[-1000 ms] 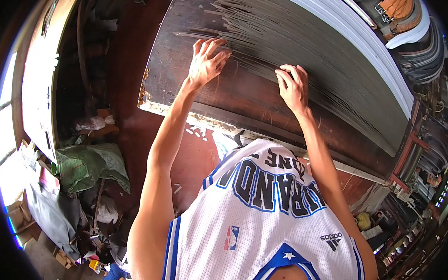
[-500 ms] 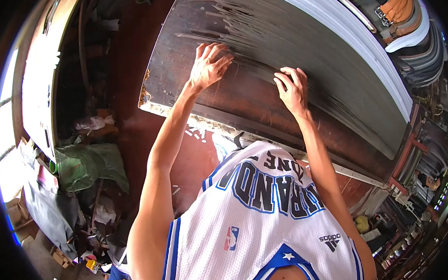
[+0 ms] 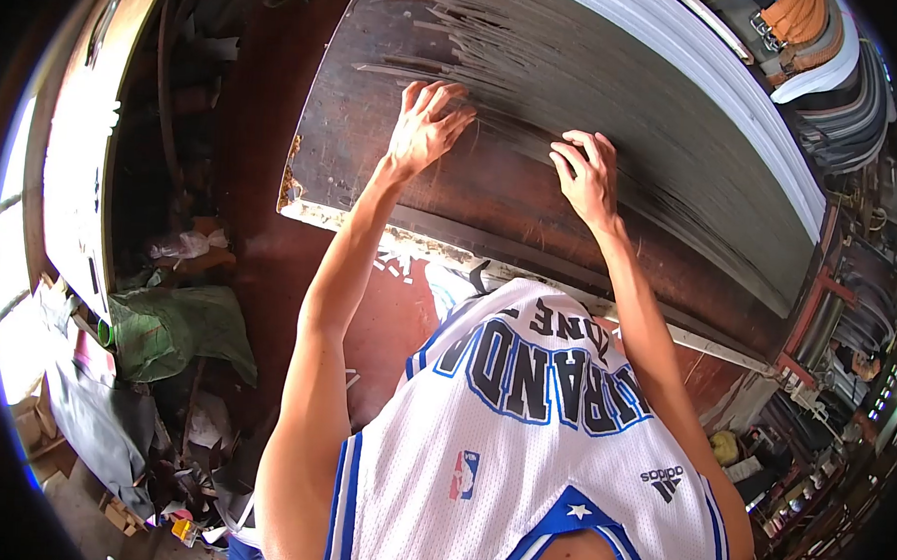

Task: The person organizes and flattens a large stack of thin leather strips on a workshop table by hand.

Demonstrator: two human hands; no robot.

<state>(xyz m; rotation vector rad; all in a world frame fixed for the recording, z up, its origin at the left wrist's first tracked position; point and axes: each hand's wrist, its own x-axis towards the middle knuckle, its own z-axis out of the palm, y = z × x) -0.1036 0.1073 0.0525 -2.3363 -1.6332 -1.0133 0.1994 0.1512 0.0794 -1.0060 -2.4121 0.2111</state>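
A broad layer of long, thin dark grey strips [image 3: 665, 139] lies side by side on a dark brown worn tabletop [image 3: 349, 141]. Their left ends are loose and uneven. My left hand [image 3: 427, 131] is at the near edge of the layer, close to those ends, with fingers bent over the nearest dark strip [image 3: 515, 131]. Farther right, my right hand [image 3: 587, 176] curls its fingers and thumb at the same edge. The strip runs from one hand to the other; the fingertips partly hide it.
Long white strips [image 3: 717, 92] lie along the table's far side. Rolled belts [image 3: 800, 25] in brown, white and black sit at the upper right. A green sack [image 3: 181, 333] and scraps lie on the floor at left. White bits [image 3: 394, 268] lie below the table's near edge.
My left hand has shifted slightly up and to the right along the edge of the strips. My right hand has stayed almost in place.
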